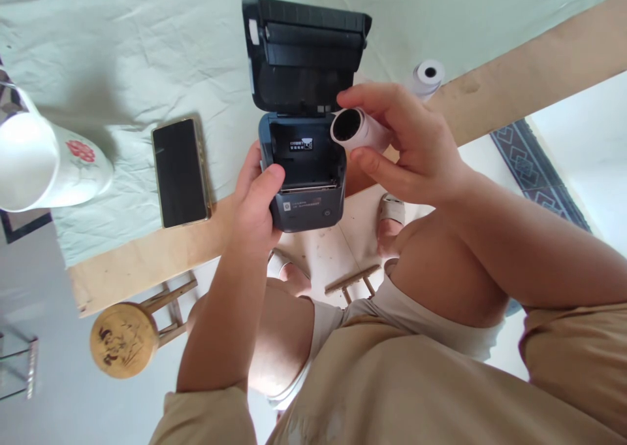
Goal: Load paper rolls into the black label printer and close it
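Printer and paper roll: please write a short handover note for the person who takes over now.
Left hand: grips the printer at its left side, at the table edge.
Right hand: holds a paper roll just beside the open bay, not inside.
Done: lid is up, bay looks empty.
Left: roll not seated, lid not closed.
Nearby: spare roll, phone, flowered cup on the cloth.

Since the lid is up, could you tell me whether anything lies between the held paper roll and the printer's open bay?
Nothing visible does: the right hand holds the paper roll just beside the printer, whose bay looks empty.
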Available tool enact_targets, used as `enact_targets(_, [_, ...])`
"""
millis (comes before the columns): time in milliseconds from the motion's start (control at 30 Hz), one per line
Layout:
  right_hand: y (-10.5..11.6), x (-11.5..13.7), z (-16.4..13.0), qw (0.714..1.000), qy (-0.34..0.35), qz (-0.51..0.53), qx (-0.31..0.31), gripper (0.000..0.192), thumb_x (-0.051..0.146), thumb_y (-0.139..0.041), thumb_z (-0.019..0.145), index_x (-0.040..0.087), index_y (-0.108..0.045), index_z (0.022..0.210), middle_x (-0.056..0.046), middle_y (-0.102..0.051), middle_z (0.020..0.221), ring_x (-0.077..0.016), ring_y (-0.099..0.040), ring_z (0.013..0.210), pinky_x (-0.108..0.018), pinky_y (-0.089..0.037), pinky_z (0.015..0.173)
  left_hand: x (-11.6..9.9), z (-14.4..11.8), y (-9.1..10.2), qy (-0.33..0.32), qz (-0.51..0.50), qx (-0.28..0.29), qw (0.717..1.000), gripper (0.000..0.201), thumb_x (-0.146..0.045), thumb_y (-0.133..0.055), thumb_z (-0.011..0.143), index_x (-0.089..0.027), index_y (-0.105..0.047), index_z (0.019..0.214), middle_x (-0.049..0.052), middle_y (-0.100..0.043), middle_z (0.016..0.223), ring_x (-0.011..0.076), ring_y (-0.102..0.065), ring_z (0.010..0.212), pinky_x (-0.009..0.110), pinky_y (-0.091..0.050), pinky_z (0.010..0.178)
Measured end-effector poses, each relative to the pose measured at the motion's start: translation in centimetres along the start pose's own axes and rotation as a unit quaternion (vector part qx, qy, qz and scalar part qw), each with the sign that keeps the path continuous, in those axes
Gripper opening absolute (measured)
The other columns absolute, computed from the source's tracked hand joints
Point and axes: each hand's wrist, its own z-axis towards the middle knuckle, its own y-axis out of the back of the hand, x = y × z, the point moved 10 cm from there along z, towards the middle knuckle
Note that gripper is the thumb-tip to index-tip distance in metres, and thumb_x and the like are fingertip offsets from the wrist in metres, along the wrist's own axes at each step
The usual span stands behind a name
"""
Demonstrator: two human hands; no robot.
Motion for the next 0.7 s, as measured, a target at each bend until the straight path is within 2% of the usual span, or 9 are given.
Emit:
enact_targets(100, [-0.1, 0.1, 0.0, 1.0, 0.009, 0.009, 0.002, 0.038, 0.03, -0.048, 0.093, 0.026, -0.044, 0.131, -0.003, -0.06, 0.133, -0.0168, -0.062, 0.118, -0.035, -0.056, 0.097, -0.1, 0.0, -0.2, -0.009, -0.018, 0.005, 1.0, 0.035, -0.043, -0.068, 0.08, -0.023, -0.064, 0.109, 0.002, -0.069, 0.111, 0.0225, -0.065, 0.115, 0.032, -0.053, 0.1])
enact_targets(200, [0.0, -0.2, -0.1, 0.999, -0.004, 0.046, -0.014, 0.035, 0.027, -0.044, 0.094, 0.027, -0.044, 0.129, -0.002, -0.059, 0.135, -0.0152, -0.06, 0.12, -0.035, -0.052, 0.106, -0.1, 0.0, -0.1, -0.01, -0.025, -0.005, 1.0, 0.033, -0.042, -0.068, 0.082, -0.023, -0.065, 0.11, 0.001, -0.07, 0.108, 0.0182, -0.068, 0.102, 0.029, -0.054, 0.096])
enact_targets(300, [0.3, -1.0, -0.1, 0.994, -0.043, 0.099, -0.034, 0.029, 0.028, -0.04, 0.095, 0.025, -0.048, 0.123, -0.003, -0.062, 0.124, -0.0159, -0.061, 0.115, -0.037, -0.051, 0.105, 0.0, 0.1, 0.0, -0.004, -0.028, -0.009, 1.0, 0.029, -0.039, -0.067, 0.084, -0.022, -0.066, 0.108, 0.001, -0.07, 0.107, 0.016, -0.069, 0.096, 0.027, -0.056, 0.089])
enact_targets(367, [0.3, -1.2, 0.0, 0.991, -0.046, 0.118, -0.035, 0.029, 0.032, -0.047, 0.092, 0.021, -0.049, 0.119, -0.005, -0.062, 0.117, -0.0174, -0.061, 0.11, -0.039, -0.052, 0.101, 0.0, 0.1, 0.0, -0.003, -0.03, -0.006, 1.0, 0.028, -0.038, -0.066, 0.085, -0.022, -0.066, 0.108, 0.002, -0.07, 0.108, 0.0172, -0.069, 0.097, 0.029, -0.056, 0.089])
enact_targets(467, [0.5, -0.7, 0.0, 0.996, -0.02, 0.077, -0.038, 0.032, 0.022, -0.058, 0.082, 0.022, -0.051, 0.113, -0.004, -0.062, 0.112, -0.0178, -0.061, 0.107, -0.037, -0.053, 0.096, -0.1, 0.1, -0.1, -0.004, -0.026, -0.001, 1.0, 0.029, -0.04, -0.067, 0.085, -0.022, -0.065, 0.108, 0.003, -0.07, 0.108, 0.0182, -0.069, 0.097, 0.031, -0.056, 0.093])
enact_targets(567, [0.8, -0.3, 0.0, 0.998, -0.007, 0.015, -0.053, 0.034, 0.011, -0.057, 0.076, 0.025, -0.054, 0.107, -0.002, -0.064, 0.106, -0.0174, -0.059, 0.103, -0.036, -0.053, 0.093, -0.2, 0.1, -0.1, -0.012, -0.018, -0.007, 1.0, 0.027, -0.041, -0.066, 0.085, -0.022, -0.066, 0.104, 0.002, -0.07, 0.107, 0.0178, -0.069, 0.097, 0.03, -0.056, 0.093])
enact_targets(700, [0.7, -0.4, 0.0, 0.999, -0.007, 0.008, -0.053, 0.038, 0.017, -0.057, 0.084, 0.028, -0.054, 0.12, -0.002, -0.064, 0.115, -0.0164, -0.059, 0.108, -0.034, -0.052, 0.098, 0.1, 0.1, 0.0, -0.003, -0.018, -0.012, 1.0, 0.03, -0.041, -0.067, 0.083, -0.023, -0.066, 0.107, 0.002, -0.07, 0.108, 0.0206, -0.068, 0.104, 0.032, -0.055, 0.095])
